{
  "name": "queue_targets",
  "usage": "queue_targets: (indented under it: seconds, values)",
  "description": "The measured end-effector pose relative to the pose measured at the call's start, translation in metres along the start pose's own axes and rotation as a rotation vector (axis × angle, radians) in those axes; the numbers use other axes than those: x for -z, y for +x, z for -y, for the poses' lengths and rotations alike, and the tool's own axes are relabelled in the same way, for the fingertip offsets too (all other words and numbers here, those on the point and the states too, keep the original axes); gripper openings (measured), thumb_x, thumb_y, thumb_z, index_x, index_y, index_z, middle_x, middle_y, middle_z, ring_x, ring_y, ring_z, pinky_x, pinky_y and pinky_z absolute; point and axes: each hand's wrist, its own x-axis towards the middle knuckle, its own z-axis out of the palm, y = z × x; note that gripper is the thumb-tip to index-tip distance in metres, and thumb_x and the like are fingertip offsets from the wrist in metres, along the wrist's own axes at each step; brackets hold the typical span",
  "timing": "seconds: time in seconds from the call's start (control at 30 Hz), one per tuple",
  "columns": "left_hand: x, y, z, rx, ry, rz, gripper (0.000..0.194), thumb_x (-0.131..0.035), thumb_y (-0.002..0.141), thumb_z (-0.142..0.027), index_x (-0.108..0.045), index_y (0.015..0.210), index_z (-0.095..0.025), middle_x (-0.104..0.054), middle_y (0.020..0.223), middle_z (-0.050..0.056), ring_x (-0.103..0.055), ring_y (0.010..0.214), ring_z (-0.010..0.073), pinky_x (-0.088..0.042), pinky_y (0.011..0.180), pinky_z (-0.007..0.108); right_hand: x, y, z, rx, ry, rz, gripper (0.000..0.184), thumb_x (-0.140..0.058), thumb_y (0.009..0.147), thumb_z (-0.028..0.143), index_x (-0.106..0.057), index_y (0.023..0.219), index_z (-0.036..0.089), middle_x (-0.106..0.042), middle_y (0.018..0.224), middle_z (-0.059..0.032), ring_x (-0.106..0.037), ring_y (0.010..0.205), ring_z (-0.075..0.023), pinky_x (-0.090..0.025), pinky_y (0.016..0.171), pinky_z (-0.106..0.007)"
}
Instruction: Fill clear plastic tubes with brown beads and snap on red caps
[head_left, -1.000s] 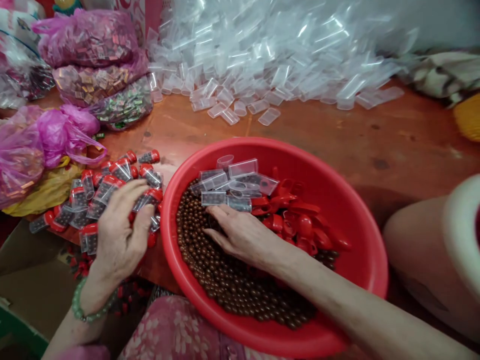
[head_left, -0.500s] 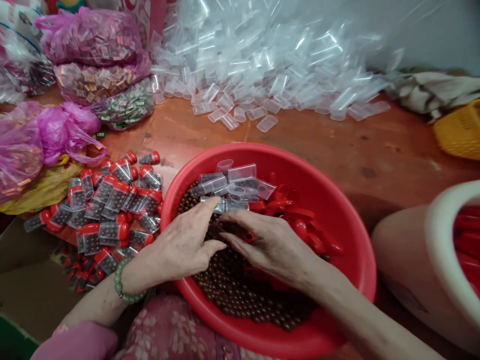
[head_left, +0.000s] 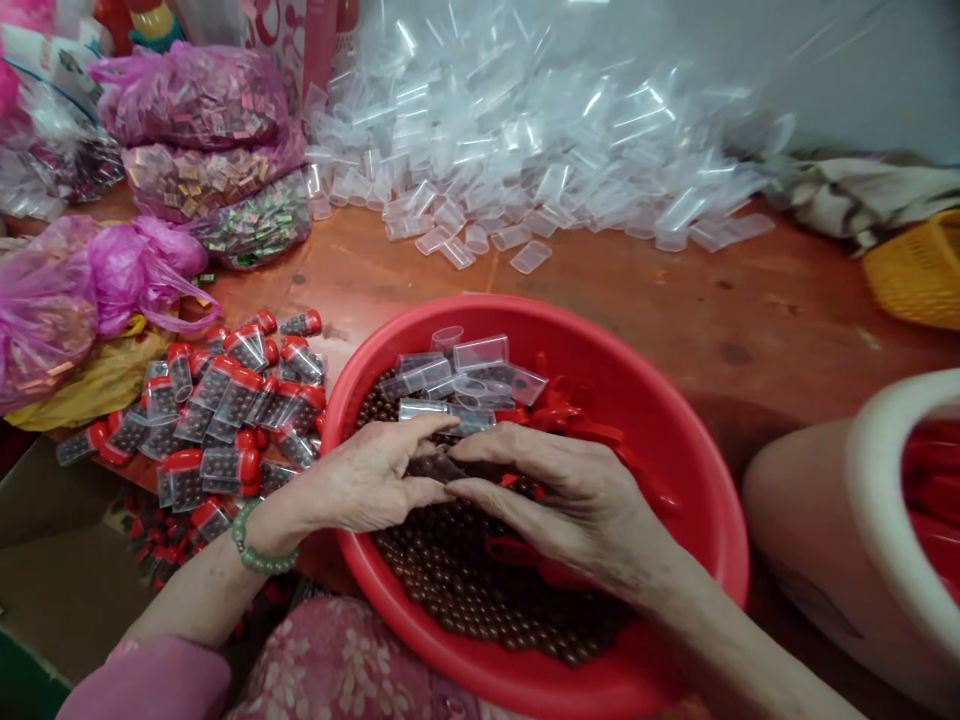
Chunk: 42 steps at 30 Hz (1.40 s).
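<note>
Over the red basin (head_left: 637,360), my left hand (head_left: 367,475) pinches a small see-through plastic case (head_left: 436,466) between thumb and fingers. My right hand (head_left: 562,490) meets it from the other side, thumb and fingertips at the case's right end. What is inside the case is too dark to make out. Below both hands lies a bed of shiny brown beads (head_left: 480,590). Loose clear cases (head_left: 480,352) rest on the beads at the far side of the basin, and red plastic caps (head_left: 592,430) sit to the right, partly covered by my right hand.
Bead-filled cases with red caps (head_left: 240,395) are piled left of the basin. Many clear cases (head_left: 525,180) are heaped at the back of the wooden table (head_left: 630,280). Pink bags (head_left: 199,100) stand back left; a pale bucket (head_left: 810,490) of red pieces is on the right.
My right hand's fingertips have closed in toward my left hand at the case. The whole view has shifted slightly, while the surrounding piles look the same.
</note>
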Motion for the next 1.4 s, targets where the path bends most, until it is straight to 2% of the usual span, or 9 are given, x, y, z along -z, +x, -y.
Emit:
queue_targets:
  seconds: [0.1, 0.33, 0.43, 0.57, 0.8, 0.9, 1.07, 1.23, 1.4]
  values:
    - [0.001, 0.002, 0.0, 0.031, -0.135, 0.023, 0.054, -0.059, 0.082, -0.015, -0.044, 0.134, -0.013, -0.062, 0.125, 0.012, -0.059, 0.116, 0.024, -0.045, 0.101, 0.04, 0.003, 0.001, 0.001, -0.033, -0.004, -0.023, 0.007, -0.065, 0.085, 0.015, -0.062, 0.089, 0.02, -0.069, 0.075, -0.0003, -0.065, 0.065, -0.0117, -0.053, 0.062, -0.021]
    - [0.001, 0.002, 0.0, 0.034, -0.264, 0.031, 0.057, -0.06, 0.08, -0.014, -0.045, 0.135, -0.014, -0.059, 0.131, 0.014, -0.055, 0.123, 0.0265, -0.04, 0.106, 0.043, 0.007, 0.009, 0.004, -0.141, 0.085, 0.103, 0.006, -0.064, 0.085, 0.019, -0.059, 0.081, 0.02, -0.061, 0.072, 0.0013, -0.056, 0.064, -0.0102, -0.047, 0.058, -0.021]
    - [0.0, 0.003, -0.002, 0.041, -0.325, 0.022, 0.058, -0.061, 0.08, -0.016, -0.046, 0.135, -0.014, -0.061, 0.128, 0.014, -0.057, 0.119, 0.0259, -0.041, 0.104, 0.043, 0.006, 0.006, 0.004, -0.214, 0.147, 0.019, 0.01, -0.068, 0.083, 0.025, -0.059, 0.084, 0.021, -0.06, 0.071, 0.002, -0.055, 0.06, -0.0103, -0.048, 0.056, -0.021]
    - [0.002, 0.003, -0.004, 0.029, -0.346, -0.015, 0.043, -0.062, 0.08, -0.017, -0.059, 0.123, -0.015, -0.067, 0.118, 0.011, -0.061, 0.11, 0.0228, -0.042, 0.101, 0.039, 0.007, -0.003, 0.005, -0.292, 0.228, -0.09, 0.017, -0.072, 0.08, 0.03, -0.062, 0.092, 0.022, -0.063, 0.074, 0.0009, -0.06, 0.063, -0.012, -0.051, 0.058, -0.023]
    - [0.0, 0.0, -0.006, 0.035, -0.412, -0.023, 0.025, -0.063, 0.08, -0.015, -0.069, 0.105, -0.017, -0.072, 0.098, 0.003, -0.064, 0.091, 0.0149, -0.045, 0.09, 0.03, 0.012, -0.001, 0.01, -0.121, 0.103, -0.03, 0.018, -0.068, 0.084, 0.022, -0.066, 0.102, 0.024, -0.068, 0.08, 0.0008, -0.064, 0.07, -0.0121, -0.052, 0.065, -0.023]
    - [-0.001, 0.001, -0.005, 0.051, -0.468, -0.034, 0.023, -0.064, 0.08, -0.017, -0.068, 0.102, -0.015, -0.071, 0.093, 0.003, -0.064, 0.087, 0.0145, -0.046, 0.087, 0.03, 0.011, -0.002, 0.01, -0.13, 0.094, -0.035, 0.018, -0.067, 0.085, 0.026, -0.065, 0.102, 0.023, -0.067, 0.078, -0.0004, -0.063, 0.067, -0.0138, -0.053, 0.062, -0.025]
    - [0.0, -0.003, -0.008, 0.033, -0.476, -0.089, 0.017, -0.065, 0.081, -0.019, -0.066, 0.098, -0.015, -0.069, 0.092, 0.005, -0.064, 0.09, 0.015, -0.047, 0.084, 0.027, 0.023, -0.02, -0.006, -0.262, 0.006, -0.216, 0.024, -0.068, 0.083, 0.03, -0.062, 0.106, 0.027, -0.065, 0.079, 0.0007, -0.062, 0.069, -0.0161, -0.053, 0.063, -0.028]
    - [-0.003, -0.009, -0.015, -0.037, -0.322, -0.143, 0.01, -0.062, 0.084, -0.016, -0.065, 0.093, -0.015, -0.067, 0.097, 0.005, -0.062, 0.094, 0.0155, -0.046, 0.087, 0.028, 0.035, -0.039, -0.027, -0.265, -0.31, 0.168, 0.013, -0.053, 0.092, 0.027, -0.065, 0.093, 0.022, -0.066, 0.081, -0.0037, -0.061, 0.07, -0.0175, -0.049, 0.064, -0.03]
    - [-0.005, -0.003, -0.015, -0.064, -0.175, -0.216, 0.007, -0.057, 0.086, -0.013, -0.059, 0.091, -0.017, -0.061, 0.121, 0.007, -0.057, 0.112, 0.0185, -0.041, 0.098, 0.032, 0.016, -0.037, -0.031, -0.191, -0.74, 0.379, 0.023, -0.05, 0.084, 0.008, -0.07, 0.088, 0.019, -0.059, 0.081, -0.0084, -0.05, 0.076, -0.0213, -0.04, 0.067, -0.032]
